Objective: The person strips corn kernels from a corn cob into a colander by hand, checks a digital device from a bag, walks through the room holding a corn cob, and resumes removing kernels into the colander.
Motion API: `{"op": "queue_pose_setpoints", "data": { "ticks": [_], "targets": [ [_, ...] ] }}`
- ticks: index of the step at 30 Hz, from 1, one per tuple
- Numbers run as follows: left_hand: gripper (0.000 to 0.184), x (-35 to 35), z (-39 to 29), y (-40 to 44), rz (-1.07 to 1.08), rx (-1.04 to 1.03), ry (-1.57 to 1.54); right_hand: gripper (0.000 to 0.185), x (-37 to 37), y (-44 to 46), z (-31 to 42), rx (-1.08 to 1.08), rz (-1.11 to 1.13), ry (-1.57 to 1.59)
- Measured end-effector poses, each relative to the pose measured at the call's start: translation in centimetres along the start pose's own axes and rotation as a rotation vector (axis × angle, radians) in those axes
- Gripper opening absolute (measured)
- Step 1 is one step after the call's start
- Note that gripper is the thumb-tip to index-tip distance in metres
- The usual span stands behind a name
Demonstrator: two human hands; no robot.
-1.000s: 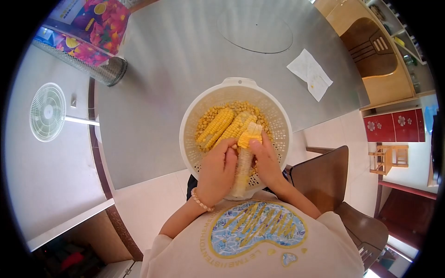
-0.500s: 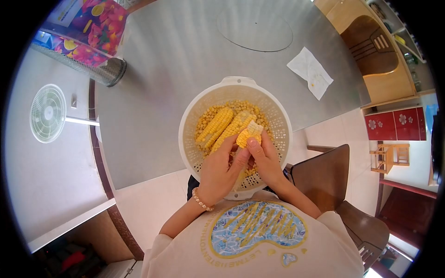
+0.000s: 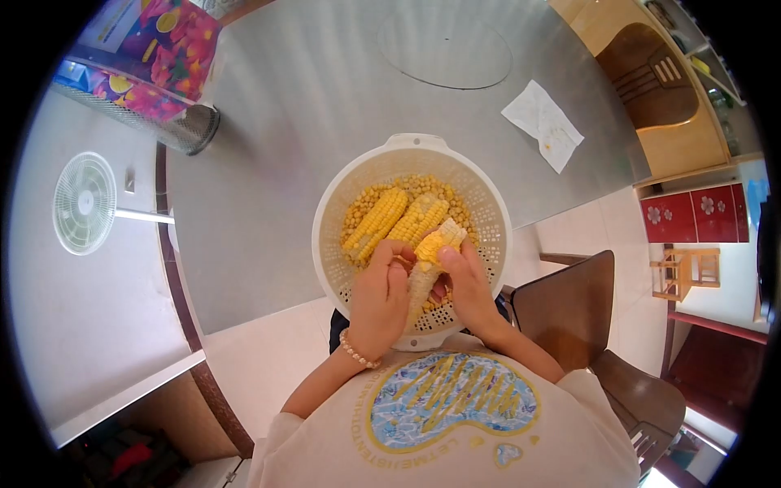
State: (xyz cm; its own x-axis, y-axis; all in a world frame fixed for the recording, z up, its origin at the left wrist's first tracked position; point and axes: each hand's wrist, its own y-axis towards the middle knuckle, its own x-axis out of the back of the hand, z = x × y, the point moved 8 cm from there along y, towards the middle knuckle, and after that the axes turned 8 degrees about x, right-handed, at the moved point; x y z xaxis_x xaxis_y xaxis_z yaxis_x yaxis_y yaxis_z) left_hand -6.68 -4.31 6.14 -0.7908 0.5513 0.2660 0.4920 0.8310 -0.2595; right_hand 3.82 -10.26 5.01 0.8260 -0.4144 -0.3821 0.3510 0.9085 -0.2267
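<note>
A partly stripped corn cob (image 3: 442,242) is held over a cream colander (image 3: 329,203), tilted with its tip away from me. Yellow kernels cover its upper part, while the lower part is pale and bare. My right hand (image 3: 472,285) is closed round the cob from the right, thumb on the kernels. From the left, my left hand (image 3: 379,285) has its fingers curled against the cob's side; some fingertips are hidden. Two more corn cobs, one on the left (image 3: 376,223) and one in the middle (image 3: 420,218), lie on loose kernels (image 3: 355,213) in the colander.
The colander sits at the edge of a grey table (image 3: 277,146). A crumpled white tissue (image 3: 543,126) lies at the right. A mesh basket (image 3: 195,130) with a colourful box stands at the far left. A brown chair (image 3: 565,309) is close on my right.
My left hand has shifted slightly left and its thumb has drawn back, showing more of the bare lower cob. The cob has tilted a little to the right.
</note>
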Motion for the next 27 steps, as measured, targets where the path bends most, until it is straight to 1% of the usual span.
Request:
{"op": "queue_pose_setpoints", "data": {
  "ticks": [1,2,4,5,6,7,8,10,11,14,16,17,19,20,22,25,26,27],
  "targets": [
    [0.022,-0.1,0.0,0.1,0.038,0.058,-0.156,0.023,0.1,0.2,0.5,0.011,-0.031,-0.034],
    [0.022,-0.1,-0.7,0.0,0.039,0.057,-0.156,0.023,0.3,0.3,0.9,0.020,-0.061,-0.067],
    [0.020,0.0,-2.9,-0.4,0.021,-0.008,-0.050,0.023,0.3,0.4,1.0,0.042,-0.037,-0.084],
    [0.020,0.1,-2.9,-0.4,0.017,-0.009,-0.051,0.024,0.2,0.5,1.2,0.065,-0.014,-0.101],
    [0.020,-0.2,-2.5,-0.2,0.053,0.040,-0.017,0.024,0.2,0.6,1.1,0.067,-0.011,-0.101],
    [0.020,-0.4,-2.1,-0.2,0.092,0.088,0.018,0.024,0.2,0.5,0.8,0.037,-0.020,-0.080],
    [0.020,-0.3,-2.1,-0.1,0.093,0.087,0.019,0.025,0.4,0.4,0.5,0.008,-0.031,-0.058],
    [0.016,-0.6,-2.6,-0.2,0.113,0.022,0.193,0.026,0.7,0.2,0.1,-0.017,-0.034,-0.020],
    [0.016,-0.6,-2.3,0.0,0.115,0.018,0.193,0.027,0.8,0.2,-0.2,-0.044,-0.033,0.018],
    [0.020,-0.5,-1.0,0.1,0.102,0.065,0.129,0.029,0.9,0.1,0.3,-0.033,-0.057,0.010],
    [0.024,-0.1,-2.7,-0.2,0.011,-0.087,-0.062,0.031,0.7,0.1,1.0,-0.028,-0.035,-0.029],
    [0.024,0.1,-3.1,-0.3,0.008,-0.088,-0.060,0.032,0.6,0.1,1.2,-0.029,-0.013,-0.072],
    [0.028,-0.8,-3.3,-0.3,0.158,0.042,-0.042,0.033,0.6,0.2,1.0,-0.036,-0.009,-0.076],
    [0.028,-0.8,-3.1,-0.2,0.155,0.044,-0.041,0.033,0.7,0.1,0.7,-0.048,-0.011,-0.080],
    [0.033,-0.7,-3.2,-0.1,0.125,-0.057,0.108,0.034,0.9,0.3,-0.3,-0.049,-0.025,-0.029],
    [0.032,-0.9,-2.9,-0.2,0.090,-0.103,0.185,0.034,1.2,0.3,-1.4,-0.070,-0.043,0.052],
    [0.032,-1.0,-3.0,-0.3,0.088,-0.103,0.185,0.034,1.1,0.2,-1.7,-0.091,-0.045,0.085],
    [0.030,-1.1,-2.9,-0.4,0.057,-0.073,0.250,0.034,1.0,0.1,-1.5,-0.090,-0.043,0.085]
  ]
}}
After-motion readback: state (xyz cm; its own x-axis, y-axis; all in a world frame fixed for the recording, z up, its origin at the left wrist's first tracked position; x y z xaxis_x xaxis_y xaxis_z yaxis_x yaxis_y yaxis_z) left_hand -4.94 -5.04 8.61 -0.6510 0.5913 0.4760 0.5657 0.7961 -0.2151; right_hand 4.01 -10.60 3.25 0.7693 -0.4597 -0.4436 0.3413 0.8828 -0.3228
